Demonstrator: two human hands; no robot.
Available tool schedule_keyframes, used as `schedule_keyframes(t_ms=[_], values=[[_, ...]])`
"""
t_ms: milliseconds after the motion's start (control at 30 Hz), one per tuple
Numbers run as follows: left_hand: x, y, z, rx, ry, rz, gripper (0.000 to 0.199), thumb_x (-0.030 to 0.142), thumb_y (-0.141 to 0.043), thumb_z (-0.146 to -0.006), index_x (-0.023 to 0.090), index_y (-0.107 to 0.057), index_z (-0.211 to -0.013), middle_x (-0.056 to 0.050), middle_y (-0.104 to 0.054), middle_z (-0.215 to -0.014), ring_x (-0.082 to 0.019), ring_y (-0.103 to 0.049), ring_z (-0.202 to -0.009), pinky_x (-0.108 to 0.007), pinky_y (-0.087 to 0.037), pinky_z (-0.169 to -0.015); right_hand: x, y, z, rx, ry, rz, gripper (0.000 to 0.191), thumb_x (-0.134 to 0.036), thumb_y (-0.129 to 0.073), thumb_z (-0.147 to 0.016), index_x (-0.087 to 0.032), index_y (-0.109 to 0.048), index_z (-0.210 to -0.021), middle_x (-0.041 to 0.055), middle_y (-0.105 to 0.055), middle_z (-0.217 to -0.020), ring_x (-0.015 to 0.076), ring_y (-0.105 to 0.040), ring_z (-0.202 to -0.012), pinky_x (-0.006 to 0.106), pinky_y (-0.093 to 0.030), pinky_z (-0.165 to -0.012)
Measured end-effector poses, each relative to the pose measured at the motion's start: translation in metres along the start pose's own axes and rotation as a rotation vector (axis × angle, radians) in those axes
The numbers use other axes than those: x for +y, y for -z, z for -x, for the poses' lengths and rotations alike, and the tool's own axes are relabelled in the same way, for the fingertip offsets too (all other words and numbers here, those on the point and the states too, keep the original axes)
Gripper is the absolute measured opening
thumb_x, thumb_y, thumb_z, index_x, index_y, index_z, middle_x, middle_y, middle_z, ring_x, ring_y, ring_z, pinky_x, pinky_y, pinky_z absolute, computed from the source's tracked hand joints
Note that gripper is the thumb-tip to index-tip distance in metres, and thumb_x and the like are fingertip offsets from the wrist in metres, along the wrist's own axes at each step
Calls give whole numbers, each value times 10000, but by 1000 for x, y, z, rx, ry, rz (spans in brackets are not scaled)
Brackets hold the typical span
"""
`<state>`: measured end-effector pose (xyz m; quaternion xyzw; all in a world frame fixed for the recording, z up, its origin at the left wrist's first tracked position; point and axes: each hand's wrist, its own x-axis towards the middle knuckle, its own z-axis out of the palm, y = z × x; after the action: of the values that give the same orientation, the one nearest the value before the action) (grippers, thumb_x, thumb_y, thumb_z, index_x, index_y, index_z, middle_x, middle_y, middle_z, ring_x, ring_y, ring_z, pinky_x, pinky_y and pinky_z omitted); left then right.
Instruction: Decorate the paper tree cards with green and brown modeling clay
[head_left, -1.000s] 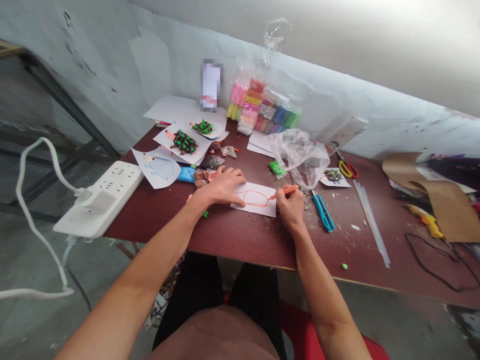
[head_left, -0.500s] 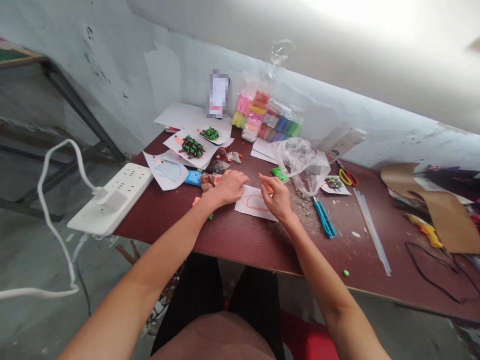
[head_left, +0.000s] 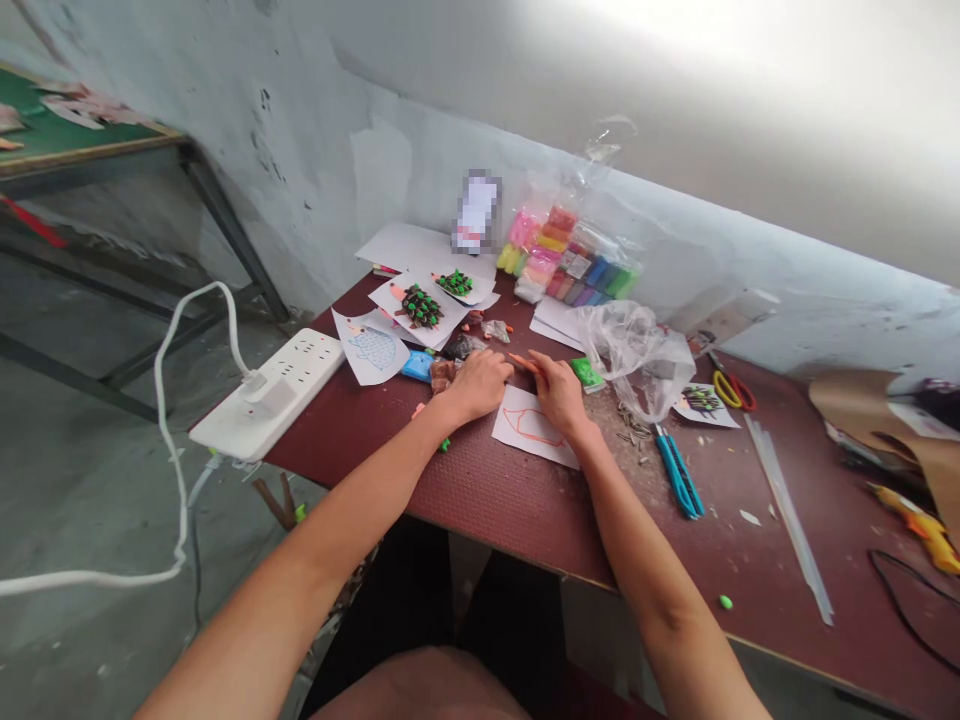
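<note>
A white paper with an orange outline drawing [head_left: 525, 425] lies on the dark red table. At its upper right edge, my right hand [head_left: 556, 388] grips an orange pencil-like stick [head_left: 521, 361] pointing left. My left hand [head_left: 484, 382] rests just left of the paper's top, fingers curled; what they hold, if anything, is hidden. Beside it lie brown clay packs [head_left: 442, 375] and a blue clay pack [head_left: 417, 365]. Farther left are a blue hedgehog drawing [head_left: 373, 350] and a hedgehog of dark pieces with green dots [head_left: 421, 307]. A green clay pack [head_left: 587, 374] sits right of my right hand.
A white power strip [head_left: 274, 395] stands at the table's left edge. Coloured clay packs [head_left: 574, 260] and a blurred phone [head_left: 476, 212] are at the back. Rightward are a clear plastic bag [head_left: 637, 350], teal cutters [head_left: 679, 475], scissors [head_left: 731, 389], clear sticks [head_left: 787, 515] and a yellow glue gun [head_left: 919, 525].
The view has swung left, so the table appears farther right. My right hand has shifted up off the drawing, uncovering more of its orange outline, and the orange stick shows more clearly.
</note>
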<state>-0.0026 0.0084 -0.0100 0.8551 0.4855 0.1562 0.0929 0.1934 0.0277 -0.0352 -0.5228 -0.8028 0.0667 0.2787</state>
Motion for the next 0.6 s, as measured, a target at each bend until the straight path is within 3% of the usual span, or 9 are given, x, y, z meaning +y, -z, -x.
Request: schedule_keyframes(t_ms=[133, 300, 600], values=[[-3, -3, -1, 23, 31, -10, 339, 92, -447, -893, 155, -744, -1043, -129, -719, -1057, -252, -654, -992, -398, -502, -901, -3, -3, 0, -4, 30, -18, 319, -184, -468, -965, -184, -763, -1085, 125, -765, -1089, 266, -642, -960, 415, -480, -907], [-8, -6, -2, 37, 45, -19, 331, 91, -458, -879, 169, -762, -982, -119, -727, -1002, -245, -667, -953, -385, -518, -889, 0, -1, 1, 16, 17, 2, 281, -187, -532, -937, -186, -765, -1094, 130, -731, -1156, 285, -612, -1042, 430, -466, -939], [-3, -3, 1, -25, -21, -16, 220, 255, -550, -950, 183, -745, -1022, -115, -681, -1104, -287, -623, -1088, -428, -459, -943, 1, 0, 0, -3, 2, -22, 284, -185, -506, -963, -198, -776, -1048, 101, -740, -986, 249, -620, -912, 376, -477, -845]])
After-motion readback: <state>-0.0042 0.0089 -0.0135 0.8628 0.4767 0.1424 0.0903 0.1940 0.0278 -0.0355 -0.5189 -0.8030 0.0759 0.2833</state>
